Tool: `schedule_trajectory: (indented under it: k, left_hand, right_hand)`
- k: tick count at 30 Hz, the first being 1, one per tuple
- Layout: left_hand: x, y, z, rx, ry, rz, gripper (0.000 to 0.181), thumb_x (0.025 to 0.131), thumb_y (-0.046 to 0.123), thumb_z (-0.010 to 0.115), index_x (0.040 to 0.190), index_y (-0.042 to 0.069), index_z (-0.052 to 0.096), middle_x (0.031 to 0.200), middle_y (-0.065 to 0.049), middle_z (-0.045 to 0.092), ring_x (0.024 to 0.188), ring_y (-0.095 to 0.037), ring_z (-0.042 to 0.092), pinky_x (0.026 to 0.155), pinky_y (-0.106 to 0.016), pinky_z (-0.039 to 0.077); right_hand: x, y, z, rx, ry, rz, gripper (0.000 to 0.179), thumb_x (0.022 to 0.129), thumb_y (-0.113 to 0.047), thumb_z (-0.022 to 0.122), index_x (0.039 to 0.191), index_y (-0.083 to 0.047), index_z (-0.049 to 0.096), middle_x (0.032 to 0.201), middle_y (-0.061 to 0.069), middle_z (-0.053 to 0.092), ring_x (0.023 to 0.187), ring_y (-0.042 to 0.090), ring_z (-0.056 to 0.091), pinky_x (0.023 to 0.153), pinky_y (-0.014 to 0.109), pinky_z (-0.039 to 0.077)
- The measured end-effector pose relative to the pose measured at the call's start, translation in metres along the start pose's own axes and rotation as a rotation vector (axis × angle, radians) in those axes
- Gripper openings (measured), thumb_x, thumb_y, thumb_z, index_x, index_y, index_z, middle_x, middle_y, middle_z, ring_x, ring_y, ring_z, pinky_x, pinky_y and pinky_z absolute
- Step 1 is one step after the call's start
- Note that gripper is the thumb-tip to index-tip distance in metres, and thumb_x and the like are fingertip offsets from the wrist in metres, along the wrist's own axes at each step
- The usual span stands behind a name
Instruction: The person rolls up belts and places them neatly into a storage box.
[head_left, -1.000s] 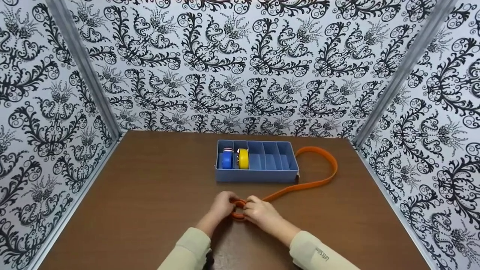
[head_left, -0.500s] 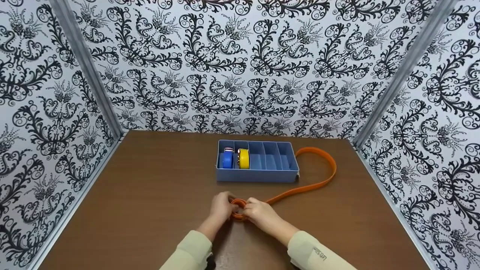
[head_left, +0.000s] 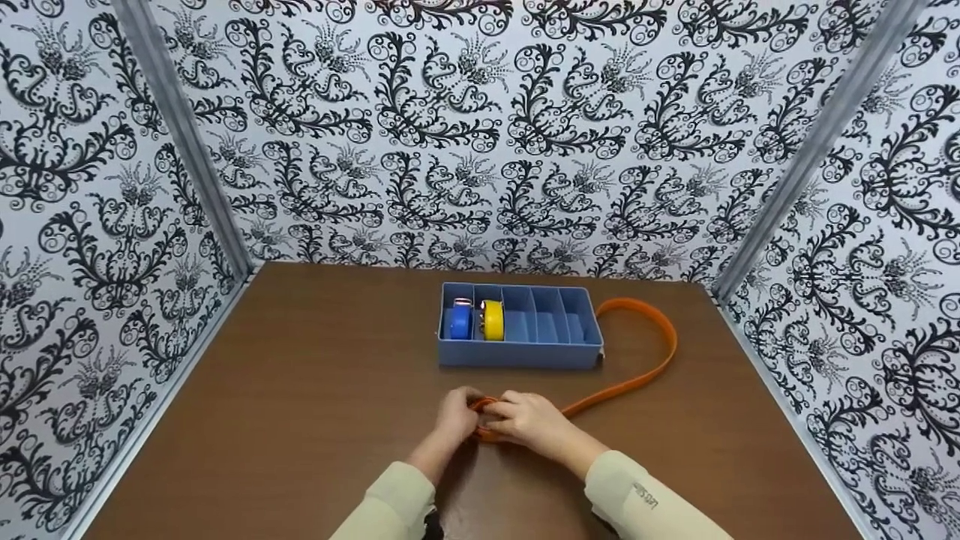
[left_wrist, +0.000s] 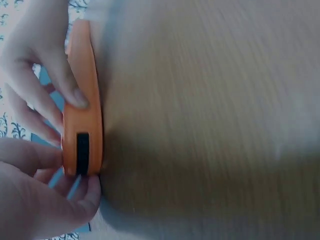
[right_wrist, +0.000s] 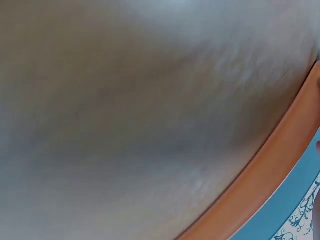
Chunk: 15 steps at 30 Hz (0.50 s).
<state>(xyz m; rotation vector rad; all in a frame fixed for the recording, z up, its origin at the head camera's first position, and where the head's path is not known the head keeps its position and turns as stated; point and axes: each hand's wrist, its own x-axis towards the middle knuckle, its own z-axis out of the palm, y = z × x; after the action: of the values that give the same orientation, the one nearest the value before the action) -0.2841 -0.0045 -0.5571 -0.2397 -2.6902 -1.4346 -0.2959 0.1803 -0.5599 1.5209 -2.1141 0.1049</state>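
An orange belt [head_left: 631,385] is coiled at one end between my two hands, its tail curving right and back to the box's side. My left hand [head_left: 454,416] holds the coil's left side; the left wrist view shows these fingers [left_wrist: 92,200] at its end near a dark slot. On the coil's right, my right hand [head_left: 538,425] pinches the belt, thumb on the near face and fingers behind. Only a strip of the belt [right_wrist: 270,160] shows in the right wrist view, with a sliver of fingers at the edge. The coil's buckle end is hidden.
Behind the hands stands a blue divided box [head_left: 521,355]. Its two left compartments hold a rolled blue belt [head_left: 460,324] and a rolled yellow belt [head_left: 493,322]. The brown table [head_left: 315,360] is enclosed by patterned walls [head_left: 450,135].
The right hand's fingers have shifted over the top of the coil, covering more of it. The left hand keeps its hold. The whole scene sits slightly farther right as the head view moved.
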Motion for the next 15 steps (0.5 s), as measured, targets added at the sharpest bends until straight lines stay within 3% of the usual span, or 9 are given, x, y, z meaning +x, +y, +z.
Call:
schedule_trajectory:
  k: [3,8,15]
  left_hand:
    - [0.002,-0.002,-0.004,-0.007,-0.078,0.059,0.038,0.066,-0.021,0.054,0.095,-0.003,0.072,0.094,-0.014,0.07,0.094,-0.033,0.064,0.083,-0.04,0.052]
    - [0.004,-0.003,-0.011,0.053,-0.23,0.13,0.045,0.067,-0.023,0.05,0.097,0.002,0.074,0.097,-0.01,0.07,0.097,-0.03,0.063,0.086,-0.04,0.051]
    - [0.009,-0.007,-0.013,0.069,-0.279,0.258,0.022,0.08,-0.012,0.065,0.092,0.002,0.077,0.092,-0.007,0.073,0.089,-0.025,0.067,0.081,-0.035,0.053]
  right_hand:
    - [-0.005,0.005,-0.004,0.01,-0.019,-0.039,0.025,0.087,-0.023,0.074,0.112,-0.022,0.075,0.117,-0.002,0.066,0.089,0.015,0.054,0.07,0.023,0.048]
    - [-0.012,0.008,-0.009,-0.018,-0.028,-0.095,0.026,0.088,-0.022,0.072,0.113,-0.017,0.074,0.115,-0.005,0.068,0.092,0.015,0.058,0.072,0.025,0.05]
    - [-0.005,0.003,-0.007,0.036,-0.033,-0.103,0.014,0.084,-0.015,0.074,0.098,-0.016,0.076,0.1,-0.006,0.07,0.083,0.012,0.057,0.068,0.021,0.046]
